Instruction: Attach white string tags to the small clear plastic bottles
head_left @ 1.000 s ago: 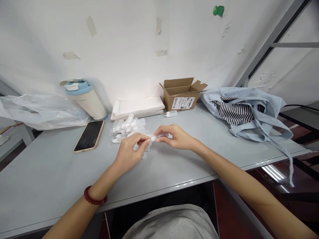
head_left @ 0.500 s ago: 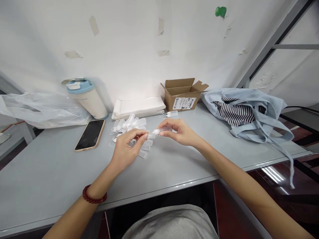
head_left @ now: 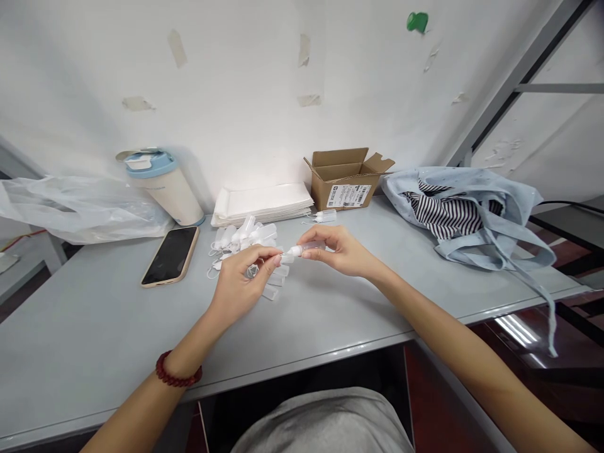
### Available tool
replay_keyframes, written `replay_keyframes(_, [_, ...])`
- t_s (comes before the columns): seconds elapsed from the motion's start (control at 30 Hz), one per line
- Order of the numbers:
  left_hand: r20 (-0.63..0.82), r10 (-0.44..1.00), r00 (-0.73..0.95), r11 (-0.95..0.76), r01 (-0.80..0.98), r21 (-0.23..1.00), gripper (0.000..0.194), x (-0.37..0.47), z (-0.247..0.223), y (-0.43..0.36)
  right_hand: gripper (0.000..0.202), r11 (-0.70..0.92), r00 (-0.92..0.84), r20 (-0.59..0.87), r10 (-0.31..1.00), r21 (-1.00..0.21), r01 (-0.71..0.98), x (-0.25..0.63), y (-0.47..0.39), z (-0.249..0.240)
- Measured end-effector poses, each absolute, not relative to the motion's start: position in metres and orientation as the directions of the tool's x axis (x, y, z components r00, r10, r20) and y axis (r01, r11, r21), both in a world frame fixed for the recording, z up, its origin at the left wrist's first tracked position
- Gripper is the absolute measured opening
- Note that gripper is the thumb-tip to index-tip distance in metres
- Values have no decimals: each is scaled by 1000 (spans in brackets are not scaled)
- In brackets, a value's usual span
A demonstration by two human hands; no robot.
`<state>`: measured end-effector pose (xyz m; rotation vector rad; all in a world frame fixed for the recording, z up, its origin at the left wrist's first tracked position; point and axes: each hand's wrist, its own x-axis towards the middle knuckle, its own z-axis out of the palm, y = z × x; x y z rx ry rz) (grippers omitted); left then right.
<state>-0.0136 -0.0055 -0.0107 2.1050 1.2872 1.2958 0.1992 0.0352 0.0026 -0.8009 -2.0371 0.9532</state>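
Note:
Between the thumb and fingers of my right hand (head_left: 338, 250) lies a small translucent dropper bottle (head_left: 296, 250). Its white top points left, toward my left hand (head_left: 241, 277). The thumb and forefinger of that hand are pinched right at the bottle's thin tip, on something too small to make out. Behind and under my left hand is a pile of similar small bottles (head_left: 244, 231), some with thin white loops at their tops. My fingers cover part of this pile. One more small bottle (head_left: 325, 216) lies apart, beyond my right hand.
At the back stand a stack of white trays (head_left: 264, 200) and an open cardboard box (head_left: 346, 192). On the left are a phone (head_left: 170, 255), a tumbler (head_left: 165, 189) and a plastic bag (head_left: 80, 211). A light blue cloth bag (head_left: 472, 207) lies on the right, its strap over the table's edge.
Both hands stay almost in place. The gap between my left fingertips and the bottle's white top looks slightly clearer, with a thin tip showing there.

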Motion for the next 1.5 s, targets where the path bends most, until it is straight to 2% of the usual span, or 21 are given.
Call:
replay_keyframes(0.4, [554,805,212,-575,508,641,9,-15,-15,-6,18,538,-542,357,760,-814,219,199,36,0])
replay_keyframes(0.73, [608,739,291,-652,536,537,10,-12,-22,-3,10,655,-569,429,702,-702,278,197,34,-4])
replay_keyframes(1.07, [635,689,350,-686,596,417,14,-11,-24,-4,9,667,-571,429,700,-680,305,193,32,-8])
replay_keyframes(1.33, [572,770,283,-588,665,461,13,-13,-23,-1,11,674,-553,442,706,-661,332,195,39,-10])
replay_keyframes(1.5, [571,770,285,-593,650,475,12,-14,-19,-1,11,675,-554,448,702,-667,316,197,39,-9])
